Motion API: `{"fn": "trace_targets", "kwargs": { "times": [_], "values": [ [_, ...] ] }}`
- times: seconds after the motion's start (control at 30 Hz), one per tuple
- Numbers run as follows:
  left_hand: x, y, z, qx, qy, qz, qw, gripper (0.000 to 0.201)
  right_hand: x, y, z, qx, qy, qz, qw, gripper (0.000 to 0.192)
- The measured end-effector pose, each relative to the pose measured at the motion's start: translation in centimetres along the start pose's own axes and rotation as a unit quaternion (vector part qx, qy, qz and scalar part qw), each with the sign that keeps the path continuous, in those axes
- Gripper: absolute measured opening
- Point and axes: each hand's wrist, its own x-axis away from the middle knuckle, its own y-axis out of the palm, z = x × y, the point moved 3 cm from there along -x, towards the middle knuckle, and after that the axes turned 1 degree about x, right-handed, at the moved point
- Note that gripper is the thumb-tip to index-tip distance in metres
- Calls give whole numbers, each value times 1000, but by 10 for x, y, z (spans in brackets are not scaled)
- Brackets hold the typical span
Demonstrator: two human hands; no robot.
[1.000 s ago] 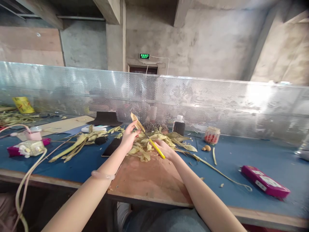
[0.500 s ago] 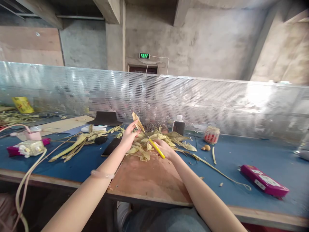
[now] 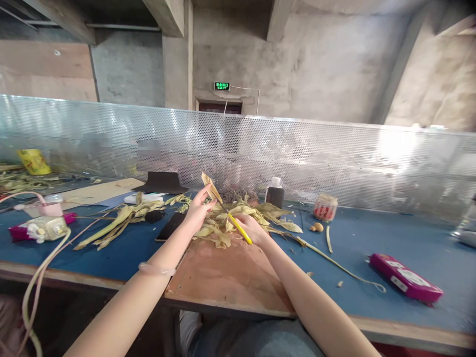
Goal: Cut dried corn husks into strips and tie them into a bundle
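Observation:
My left hand (image 3: 198,210) pinches a dry tan leaf strip (image 3: 211,187), raised and tilted above the board. A tool with a yellow handle (image 3: 240,228) and a thin dark end is in my right hand (image 3: 254,229); its exact kind is too small to tell. That dark end meets the lower part of the strip close to my left fingers. Under and behind both hands lies a heap of dried, pale leaves or husks (image 3: 219,234), partly on the brown board (image 3: 230,277).
More dried stalks (image 3: 122,223) lie at the left, near a pink-and-white device (image 3: 40,230) with cords. Toward the right are a capped bottle (image 3: 275,192), a clear jar (image 3: 325,207) and a magenta packet (image 3: 405,277). A perforated metal screen (image 3: 316,153) runs along the back.
Both hands stay almost in place, with the strip and the yellow-handled tool still held. The whole view shifts very slightly.

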Motion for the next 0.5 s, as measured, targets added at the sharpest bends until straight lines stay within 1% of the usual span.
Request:
{"fn": "trace_targets", "kwargs": {
  "times": [0.2, 0.4, 0.5],
  "values": [
    [1, 1, -2, 41, -9, 12, 999, 67, 4, 5, -2, -7, 1, 1, 1000, 35],
    [1, 2, -6, 60, -22, 14, 998, 68, 4, 6, -2, -13, 7, -8, 1000, 37],
    [1, 1, -6, 63, -23, 11, 998, 68, 4, 5, -3, -9, 10, -3, 1000, 38]
  ]
}}
